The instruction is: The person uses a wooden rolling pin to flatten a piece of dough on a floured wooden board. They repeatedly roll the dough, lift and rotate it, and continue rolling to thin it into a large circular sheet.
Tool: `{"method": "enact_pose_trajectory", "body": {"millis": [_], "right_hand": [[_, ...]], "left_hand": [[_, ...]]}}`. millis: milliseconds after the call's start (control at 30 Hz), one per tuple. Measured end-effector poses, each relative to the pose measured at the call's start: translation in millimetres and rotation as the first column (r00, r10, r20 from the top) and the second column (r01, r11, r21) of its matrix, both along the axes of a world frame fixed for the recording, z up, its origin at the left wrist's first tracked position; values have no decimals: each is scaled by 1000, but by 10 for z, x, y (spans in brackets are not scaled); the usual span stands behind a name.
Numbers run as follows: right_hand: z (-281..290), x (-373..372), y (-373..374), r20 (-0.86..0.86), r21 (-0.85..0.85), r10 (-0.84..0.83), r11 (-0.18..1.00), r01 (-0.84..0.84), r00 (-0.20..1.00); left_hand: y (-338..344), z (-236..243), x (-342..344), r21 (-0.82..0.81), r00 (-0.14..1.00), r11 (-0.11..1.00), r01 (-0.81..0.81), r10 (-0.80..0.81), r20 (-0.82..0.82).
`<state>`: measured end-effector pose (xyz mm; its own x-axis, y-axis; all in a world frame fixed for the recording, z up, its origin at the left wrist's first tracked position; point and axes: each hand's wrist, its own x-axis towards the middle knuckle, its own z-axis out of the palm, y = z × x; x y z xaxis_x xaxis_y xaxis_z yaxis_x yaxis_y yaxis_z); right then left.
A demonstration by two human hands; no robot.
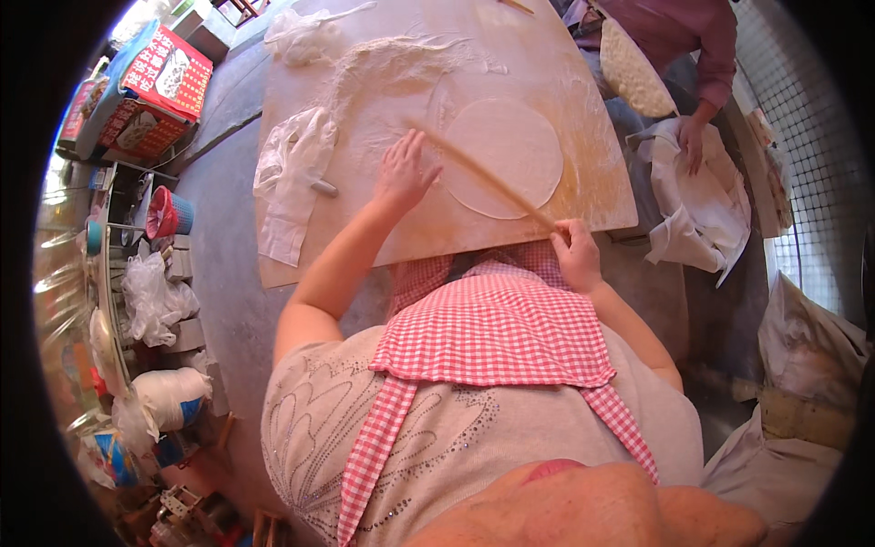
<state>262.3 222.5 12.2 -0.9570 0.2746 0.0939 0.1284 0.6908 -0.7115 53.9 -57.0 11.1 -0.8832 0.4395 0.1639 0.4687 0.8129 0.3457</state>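
A round, thin sheet of dough (510, 155) lies flat on a floured wooden board (410, 232). Slanting across its left side is a slim wooden rolling pin (483, 175). My right hand (576, 258) is closed around the pin's near end at the board's front edge. Over the floury wood left of the dough, my left hand (406, 173) has its fingers stretched out, with the fingertips close by the pin's far end. Whether they touch the pin is hard to see.
Loose flour (392, 68) covers the board's far left, beside a white cloth (293, 173) and a plastic bag (305, 36). At the right, a co-worker's hand (693, 146) touches white cloth, near a pale flat round (632, 73). A red box (169, 73) stands far left.
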Motion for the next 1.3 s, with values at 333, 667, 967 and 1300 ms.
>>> {"method": "enact_pose_trajectory", "body": {"millis": [333,667,967,1300], "right_hand": [[-17,-395,-185,243,-604,50,789,111,969],[824,-147,228,272,-909,519,415,39,811],[528,-1175,802,251,-145,237,968,-205,939],[33,-1563,996,-214,493,34,866,78,976]], "left_hand": [[985,225,-25,730,580,651,-208,-519,628],[744,411,-175,75,872,911,406,-362,-331],[-17,399,-893,-41,933,936,350,-352,-66],[103,39,-547,65,970,974,215,-205,-132]]}}
